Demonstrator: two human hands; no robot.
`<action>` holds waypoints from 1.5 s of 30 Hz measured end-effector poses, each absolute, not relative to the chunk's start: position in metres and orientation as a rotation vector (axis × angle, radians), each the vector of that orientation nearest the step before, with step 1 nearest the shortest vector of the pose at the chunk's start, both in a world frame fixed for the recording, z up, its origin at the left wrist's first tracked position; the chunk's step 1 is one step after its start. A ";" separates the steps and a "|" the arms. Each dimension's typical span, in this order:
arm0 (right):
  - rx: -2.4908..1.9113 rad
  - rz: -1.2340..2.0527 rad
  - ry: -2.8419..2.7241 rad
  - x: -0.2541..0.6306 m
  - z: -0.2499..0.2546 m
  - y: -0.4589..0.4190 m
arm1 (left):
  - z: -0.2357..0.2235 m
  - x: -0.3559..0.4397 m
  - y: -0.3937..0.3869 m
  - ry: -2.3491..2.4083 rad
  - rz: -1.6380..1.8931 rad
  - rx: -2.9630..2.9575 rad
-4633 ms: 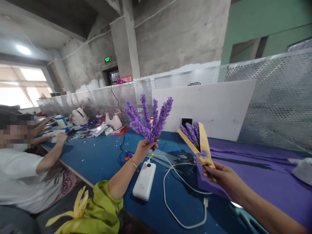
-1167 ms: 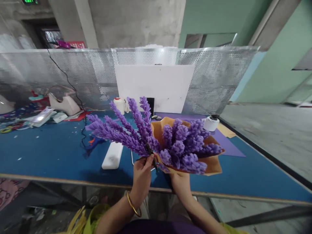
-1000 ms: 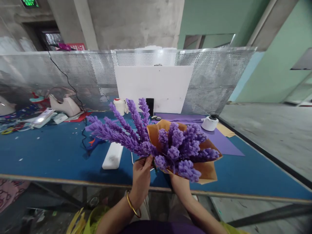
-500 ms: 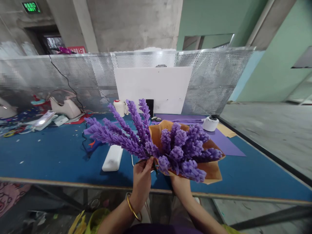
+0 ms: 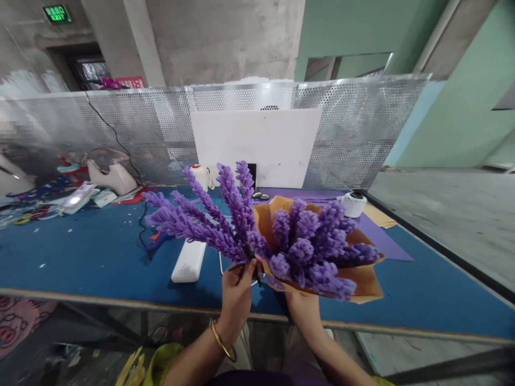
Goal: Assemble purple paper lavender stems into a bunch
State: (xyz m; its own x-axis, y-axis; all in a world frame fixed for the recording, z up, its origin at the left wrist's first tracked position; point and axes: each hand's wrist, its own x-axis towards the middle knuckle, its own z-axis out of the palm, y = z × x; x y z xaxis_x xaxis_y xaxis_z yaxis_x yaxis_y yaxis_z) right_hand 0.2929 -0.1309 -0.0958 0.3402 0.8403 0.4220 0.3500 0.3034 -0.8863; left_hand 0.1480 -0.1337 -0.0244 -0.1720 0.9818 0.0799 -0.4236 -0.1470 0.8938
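Nearest, the left hand (image 5: 237, 289) pinches the stems of a loose lavender spray (image 5: 205, 217), fingers closed round them. The right hand (image 5: 300, 305) sits under the kraft-wrapped bouquet (image 5: 322, 252), mostly hidden by paper, clearly bearing it (grip itself can't be made out). Vs. a sec ago: spray and bouquet sit a touch higher and closer together, spray's base now touching the wrap's left edge, so the two bunches look about merged, w/ the spray not yet inside the paper. Beyond, on the blue table (image 5: 80, 257): white power bank (image 5: 188, 261), then tape roll (image 5: 353, 204), purple sheet (image 5: 382, 244), white board (image 5: 257, 145) at the back.
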 end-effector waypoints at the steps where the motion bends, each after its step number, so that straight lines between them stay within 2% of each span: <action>1: -1.278 0.482 -1.231 0.291 -0.094 -0.132 | -0.028 0.147 -0.132 0.913 1.583 0.893; 9: -1.191 0.873 -1.167 0.298 -0.043 -0.122 | -0.056 0.117 -0.114 1.041 1.693 0.931; 15: -1.188 1.256 -1.164 0.293 0.016 -0.040 | -0.066 0.100 -0.106 1.192 1.754 0.942; 24: -1.450 1.534 -1.257 0.211 0.013 0.111 | -0.068 0.102 -0.106 1.235 1.681 0.901; 34: -1.599 1.454 -1.351 0.172 0.001 0.176 | -0.063 0.102 -0.103 1.228 1.606 0.864; 39: -1.677 1.353 -1.441 0.185 0.001 0.162 | -0.063 0.102 -0.103 1.249 1.618 0.913; 45: -1.571 1.220 -1.580 0.227 0.027 0.110 | -0.059 0.101 -0.103 1.226 1.581 0.995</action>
State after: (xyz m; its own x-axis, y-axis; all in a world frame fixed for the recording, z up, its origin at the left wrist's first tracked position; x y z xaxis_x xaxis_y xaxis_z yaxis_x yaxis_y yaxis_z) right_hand 0.2271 0.1100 0.0269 -0.1269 0.9736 -0.1897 0.4299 -0.1183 -0.8951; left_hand 0.1008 -0.1026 -0.0585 -0.2956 0.9522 0.0770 -0.1621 -0.1294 0.9782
